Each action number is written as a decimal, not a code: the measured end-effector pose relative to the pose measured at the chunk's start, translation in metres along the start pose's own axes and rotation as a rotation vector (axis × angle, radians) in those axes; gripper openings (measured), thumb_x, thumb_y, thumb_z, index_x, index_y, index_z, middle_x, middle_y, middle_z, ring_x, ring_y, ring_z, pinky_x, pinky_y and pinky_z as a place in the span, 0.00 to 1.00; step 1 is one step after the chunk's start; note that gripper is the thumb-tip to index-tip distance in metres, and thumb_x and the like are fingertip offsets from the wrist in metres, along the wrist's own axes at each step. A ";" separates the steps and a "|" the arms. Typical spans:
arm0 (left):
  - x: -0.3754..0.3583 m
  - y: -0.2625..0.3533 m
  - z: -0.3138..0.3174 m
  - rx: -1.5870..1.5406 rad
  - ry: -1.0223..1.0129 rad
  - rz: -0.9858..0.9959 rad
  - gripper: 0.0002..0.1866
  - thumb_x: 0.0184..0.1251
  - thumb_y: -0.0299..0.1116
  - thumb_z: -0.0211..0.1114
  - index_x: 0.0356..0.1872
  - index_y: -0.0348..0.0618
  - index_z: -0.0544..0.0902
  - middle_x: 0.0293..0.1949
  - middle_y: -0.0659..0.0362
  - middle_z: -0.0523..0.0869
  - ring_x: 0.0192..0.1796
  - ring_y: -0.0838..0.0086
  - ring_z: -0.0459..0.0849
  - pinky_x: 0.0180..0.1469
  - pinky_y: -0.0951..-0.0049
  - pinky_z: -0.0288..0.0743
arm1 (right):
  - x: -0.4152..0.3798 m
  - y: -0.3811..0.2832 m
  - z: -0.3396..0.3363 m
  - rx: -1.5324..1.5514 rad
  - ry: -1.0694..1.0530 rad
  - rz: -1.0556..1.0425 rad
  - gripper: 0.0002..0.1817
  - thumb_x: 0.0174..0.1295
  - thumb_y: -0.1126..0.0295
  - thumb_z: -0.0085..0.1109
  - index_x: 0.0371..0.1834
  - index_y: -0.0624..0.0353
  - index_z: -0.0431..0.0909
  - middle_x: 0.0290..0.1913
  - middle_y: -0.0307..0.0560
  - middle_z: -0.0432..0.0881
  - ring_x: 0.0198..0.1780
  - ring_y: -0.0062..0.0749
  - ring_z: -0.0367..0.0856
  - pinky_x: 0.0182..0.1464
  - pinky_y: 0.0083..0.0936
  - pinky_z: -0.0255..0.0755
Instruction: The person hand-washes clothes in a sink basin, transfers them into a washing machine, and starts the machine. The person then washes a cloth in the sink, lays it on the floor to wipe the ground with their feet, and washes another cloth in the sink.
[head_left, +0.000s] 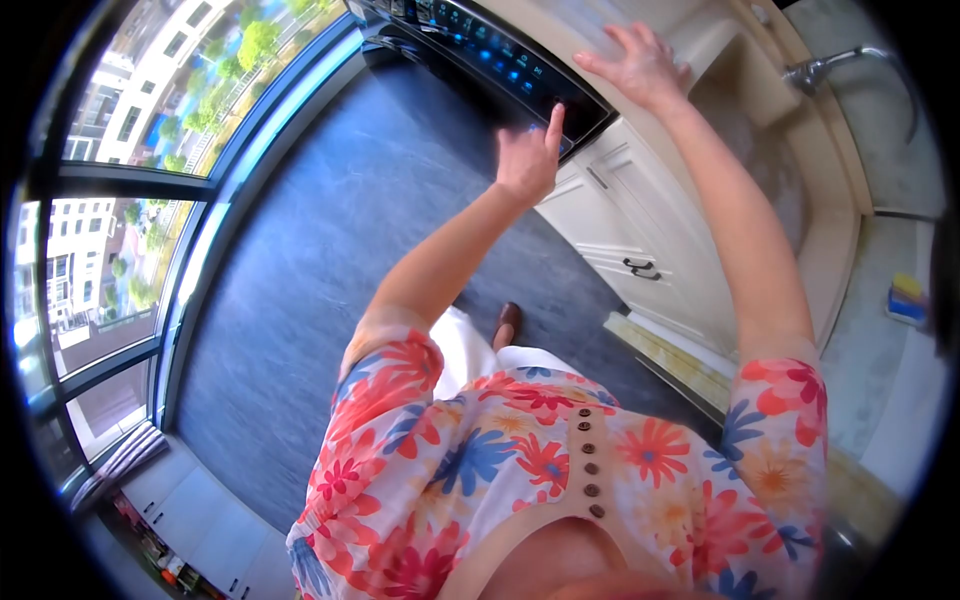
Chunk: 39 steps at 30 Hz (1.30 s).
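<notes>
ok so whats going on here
A person in a floral top is at a kitchen counter. Their left hand holds nothing and points its index finger at the lit control panel of a black appliance, though whether the fingertip touches it is hard to tell. The right hand is also empty, fingers spread, over or on the counter near the sink; contact can't be made out there either.
</notes>
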<state>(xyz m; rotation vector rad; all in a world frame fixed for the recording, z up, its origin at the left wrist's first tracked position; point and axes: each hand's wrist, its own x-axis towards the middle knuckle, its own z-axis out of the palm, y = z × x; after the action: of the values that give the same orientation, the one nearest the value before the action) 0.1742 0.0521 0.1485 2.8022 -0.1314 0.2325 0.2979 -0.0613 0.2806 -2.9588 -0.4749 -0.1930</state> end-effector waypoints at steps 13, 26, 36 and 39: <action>0.006 -0.014 -0.011 0.007 0.041 -0.065 0.43 0.48 0.29 0.58 0.67 0.41 0.46 0.32 0.55 0.78 0.34 0.66 0.79 0.48 0.52 0.63 | -0.001 -0.001 0.000 -0.005 0.004 0.012 0.44 0.35 0.30 0.56 0.58 0.37 0.68 0.67 0.45 0.56 0.67 0.45 0.52 0.62 0.57 0.42; 0.029 -0.023 -0.019 0.060 0.025 -0.107 0.44 0.48 0.30 0.57 0.67 0.39 0.44 0.31 0.55 0.78 0.33 0.65 0.79 0.44 0.53 0.62 | -0.001 -0.001 -0.002 0.006 -0.016 0.004 0.44 0.36 0.30 0.56 0.59 0.37 0.67 0.67 0.45 0.55 0.68 0.45 0.51 0.62 0.58 0.40; 0.033 -0.024 -0.015 0.049 -0.025 -0.112 0.45 0.47 0.29 0.57 0.67 0.38 0.42 0.30 0.55 0.78 0.33 0.64 0.79 0.44 0.51 0.63 | 0.001 0.000 0.000 0.001 -0.010 0.000 0.44 0.35 0.29 0.55 0.59 0.37 0.67 0.66 0.40 0.57 0.67 0.40 0.52 0.60 0.60 0.41; 0.034 -0.023 -0.015 0.046 -0.036 -0.109 0.46 0.47 0.28 0.58 0.67 0.38 0.42 0.30 0.55 0.78 0.34 0.63 0.79 0.45 0.51 0.63 | 0.001 0.001 0.001 0.019 0.007 -0.005 0.44 0.35 0.30 0.55 0.58 0.38 0.67 0.65 0.41 0.57 0.67 0.41 0.52 0.59 0.61 0.41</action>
<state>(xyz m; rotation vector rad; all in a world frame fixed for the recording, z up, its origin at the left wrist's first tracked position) 0.2082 0.0767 0.1610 2.8494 0.0190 0.1609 0.2996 -0.0616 0.2801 -2.9380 -0.4807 -0.1990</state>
